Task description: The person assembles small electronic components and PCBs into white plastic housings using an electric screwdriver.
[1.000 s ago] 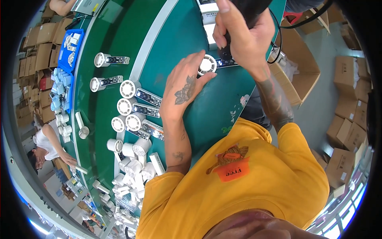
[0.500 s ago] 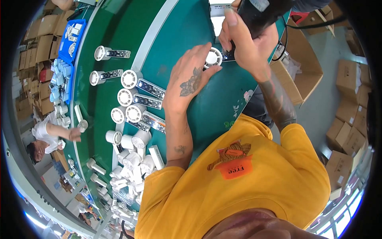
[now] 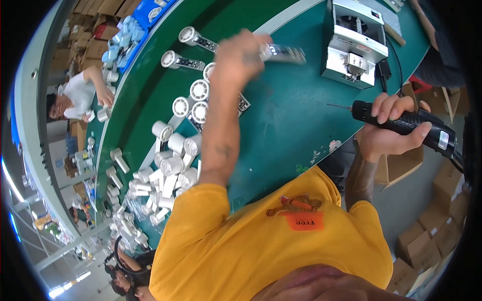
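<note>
White fan [image 3: 264, 52] is filling your left grip [image 3: 236, 57]; your right grip [image 3: 392, 136] is clasping the screwdriver [image 3: 405, 123], sensibly pointing its bit [image 3: 340, 106] clear of the exposed board [image 3: 287, 52].

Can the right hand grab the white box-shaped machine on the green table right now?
Probably not: the right hand has its fingers wrapped around a black cylindrical power screwdriver, though the way to the machine otherwise looks mostly free.

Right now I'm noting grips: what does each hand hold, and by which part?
Right hand: black electric screwdriver, gripped around its body. Left hand, blurred: white piece with dark strip, apparently by its round end.
</note>
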